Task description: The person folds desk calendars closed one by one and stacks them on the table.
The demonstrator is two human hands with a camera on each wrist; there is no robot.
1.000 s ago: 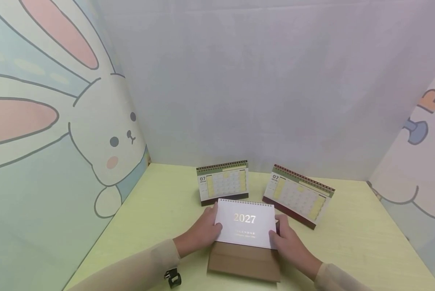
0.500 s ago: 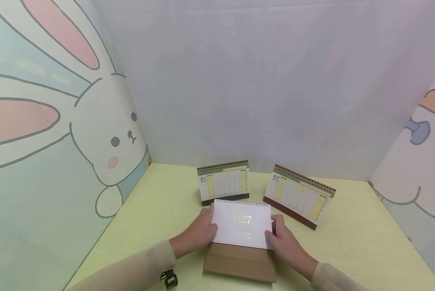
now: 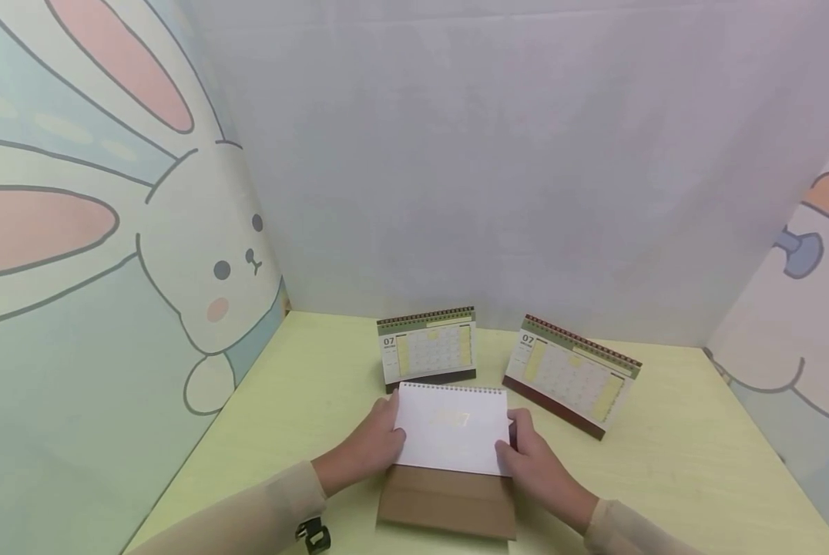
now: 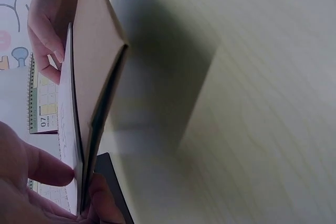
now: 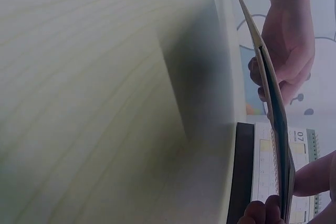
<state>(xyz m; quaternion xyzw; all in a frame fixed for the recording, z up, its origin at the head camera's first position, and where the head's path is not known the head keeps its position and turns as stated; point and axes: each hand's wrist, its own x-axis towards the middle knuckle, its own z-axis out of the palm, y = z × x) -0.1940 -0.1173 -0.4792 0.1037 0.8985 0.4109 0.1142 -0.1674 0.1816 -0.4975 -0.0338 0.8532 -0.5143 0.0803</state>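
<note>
A white spiral-bound desk calendar (image 3: 449, 443) with faint gold lettering and a brown card stand (image 3: 445, 502) is in the middle of the head view. My left hand (image 3: 367, 443) pinches its left edge, thumb on the white cover. On the opposite edge, my right hand (image 3: 545, 466) grips with the thumb in front and fingers behind. The left wrist view shows the brown card (image 4: 94, 51) folded close under the pages, raised off the table above its shadow. Edge-on in the right wrist view, the calendar (image 5: 278, 124) lies between thumb and fingers.
Two opened desk calendars stand behind: one upright calendar (image 3: 428, 347) with a dark base, and an angled calendar (image 3: 572, 374) with a dark red base at right. The pale yellow table (image 3: 692, 462) meets a grey backdrop (image 3: 456, 169) and rabbit-print side panels (image 3: 199, 239).
Both hands and the white calendar have shifted slightly left. Its gold "2027" lettering has faded from view as the cover's angle to the light changed. The two standing calendars stay in place.
</note>
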